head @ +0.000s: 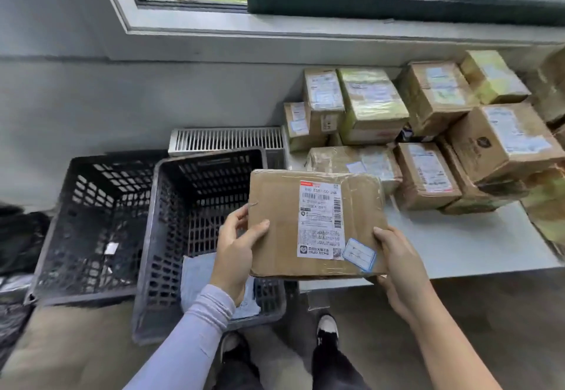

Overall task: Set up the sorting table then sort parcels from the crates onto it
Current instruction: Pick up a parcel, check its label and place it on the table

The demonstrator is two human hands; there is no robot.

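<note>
Holding a flat cardboard parcel (316,224) in both hands, I have it over the near right corner of the closer crate (171,236), at the edge of the worktop (458,246). My left hand (235,252) grips its left edge, thumb on top; my right hand (397,264) grips the lower right corner, thumb on top and fingers underneath. I judge this the sorting step: the parcel is out of the crate but not yet set down. The next move calls for carrying it right and laying it on the bare strip of worktop in front of the stacked boxes (428,132), label up.

The parcel is brown, slightly creased, sealed with glossy clear tape, with a white printed label (319,220) and a small blue-bordered sticker (358,254). The crates are dark, rigid plastic lattice; a pale soft-looking packet (198,279) lies in the closer one, and the farther crate (91,221) holds a small white scrap.
</note>
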